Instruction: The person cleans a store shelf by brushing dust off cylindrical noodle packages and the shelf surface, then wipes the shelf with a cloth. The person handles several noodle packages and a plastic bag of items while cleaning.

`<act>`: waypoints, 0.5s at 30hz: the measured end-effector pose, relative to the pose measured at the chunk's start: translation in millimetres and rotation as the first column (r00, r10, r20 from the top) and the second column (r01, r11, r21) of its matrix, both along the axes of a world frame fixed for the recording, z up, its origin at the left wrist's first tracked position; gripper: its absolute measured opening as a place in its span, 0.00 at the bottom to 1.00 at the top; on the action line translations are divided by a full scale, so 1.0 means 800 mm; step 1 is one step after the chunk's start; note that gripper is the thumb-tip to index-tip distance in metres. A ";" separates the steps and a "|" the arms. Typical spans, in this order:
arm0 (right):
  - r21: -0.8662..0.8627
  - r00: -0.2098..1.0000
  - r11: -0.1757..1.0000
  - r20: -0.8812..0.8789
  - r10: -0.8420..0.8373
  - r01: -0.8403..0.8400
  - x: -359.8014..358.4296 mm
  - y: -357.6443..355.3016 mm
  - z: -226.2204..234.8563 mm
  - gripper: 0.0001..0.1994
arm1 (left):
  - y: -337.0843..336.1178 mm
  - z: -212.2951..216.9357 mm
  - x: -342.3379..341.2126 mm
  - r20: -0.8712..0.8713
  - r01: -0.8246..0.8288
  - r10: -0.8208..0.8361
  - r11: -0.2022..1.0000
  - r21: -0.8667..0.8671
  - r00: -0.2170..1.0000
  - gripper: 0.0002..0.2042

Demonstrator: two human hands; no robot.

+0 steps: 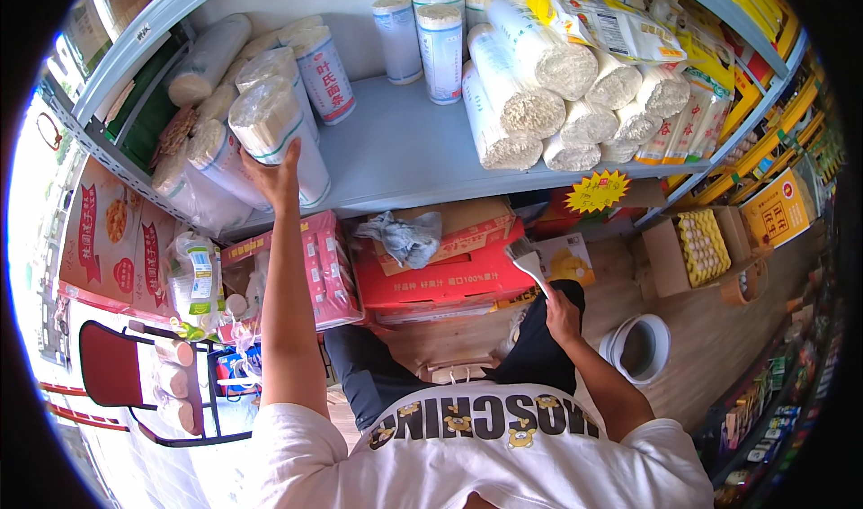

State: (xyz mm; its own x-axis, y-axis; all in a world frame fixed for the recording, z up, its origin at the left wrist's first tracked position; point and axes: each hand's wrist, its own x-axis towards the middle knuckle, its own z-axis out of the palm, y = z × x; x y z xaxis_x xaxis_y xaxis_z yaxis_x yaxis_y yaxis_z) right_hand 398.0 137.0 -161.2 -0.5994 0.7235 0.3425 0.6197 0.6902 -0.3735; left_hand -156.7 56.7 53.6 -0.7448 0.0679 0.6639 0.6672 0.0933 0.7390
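My left hand (274, 178) reaches up to the grey shelf (404, 154) and grips a clear-wrapped bundle of dry noodles (274, 131) lying among similar bundles at the shelf's left end. My right hand (562, 316) hangs lower, near my knee, and holds a paintbrush (529, 264) by its white handle, bristles pointing up toward the shelf edge. The stretch of shelf between the two noodle piles is bare.
Upright and stacked noodle rolls (539, 86) fill the shelf's back and right. Under the shelf sit red cartons (431, 280) with a grey rag (404, 237) on top. A white bucket (640, 347) stands on the wooden floor, an egg box (701, 244) further right, a red chair (117, 365) at left.
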 end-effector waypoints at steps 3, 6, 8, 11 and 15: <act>0.014 1.000 1.000 -0.001 -0.002 0.002 -0.001 0.000 -0.001 0.23 | -0.003 0.002 -0.005 -0.020 0.019 -0.020 0.998 -0.056 1.000 0.54; 0.011 1.000 1.000 -0.002 0.000 0.000 -0.001 0.000 -0.001 0.23 | -0.001 0.000 -0.011 -0.099 0.089 -0.090 0.996 -0.012 0.991 0.57; 0.012 1.000 1.000 0.001 0.000 -0.001 -0.002 -0.001 -0.002 0.23 | 0.000 0.000 -0.015 -0.119 0.054 -0.054 0.999 -0.009 0.991 0.56; 0.021 1.000 1.000 0.010 -0.002 0.001 -0.003 -0.001 -0.001 0.23 | -0.002 -0.002 -0.020 -0.064 0.117 -0.115 0.992 0.038 0.991 0.55; 0.001 1.000 1.000 0.005 -0.006 0.006 -0.001 -0.002 0.004 0.24 | 0.000 -0.004 -0.002 -0.010 0.089 -0.088 0.991 0.100 0.996 0.52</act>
State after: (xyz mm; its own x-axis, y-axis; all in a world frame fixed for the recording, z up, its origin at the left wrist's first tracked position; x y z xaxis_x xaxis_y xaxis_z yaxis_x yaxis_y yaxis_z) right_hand 397.5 135.4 -158.4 -0.5971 0.7266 0.3400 0.6255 0.6870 -0.3697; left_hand -158.0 57.1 50.2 -0.7349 0.0664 0.6749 0.6739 -0.0405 0.7377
